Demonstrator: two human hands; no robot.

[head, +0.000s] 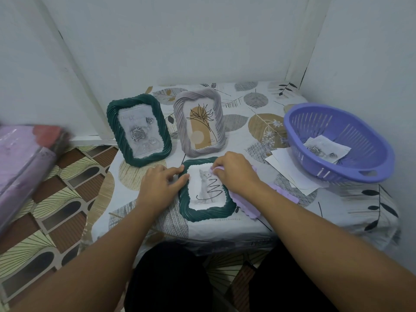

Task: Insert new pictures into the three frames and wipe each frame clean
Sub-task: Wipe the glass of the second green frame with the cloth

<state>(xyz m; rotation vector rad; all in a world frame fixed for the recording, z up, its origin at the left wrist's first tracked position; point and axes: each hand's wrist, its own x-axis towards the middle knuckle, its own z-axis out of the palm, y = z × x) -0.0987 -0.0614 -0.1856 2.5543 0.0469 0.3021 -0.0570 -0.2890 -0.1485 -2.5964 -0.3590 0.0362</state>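
Note:
A dark green frame (206, 213) with a kitten picture and a dark scribble on its glass lies flat near the table's front edge. My left hand (161, 184) rests on the frame's left edge, fingers pressing it down. My right hand (236, 173) presses a lilac cloth (249, 208) onto the upper right of the glass; the cloth trails under my wrist. Behind stand a second green frame (138, 131) with a rose picture and a grey frame (199, 123) with a plant drawing, both upright.
A purple plastic basket (337, 140) with a rose print inside stands at the right, on loose white sheets (290, 170). The table (258, 102) has a leaf-patterned cover and sits in a wall corner. A lilac wrapped bundle (22, 163) lies at the left over patterned floor.

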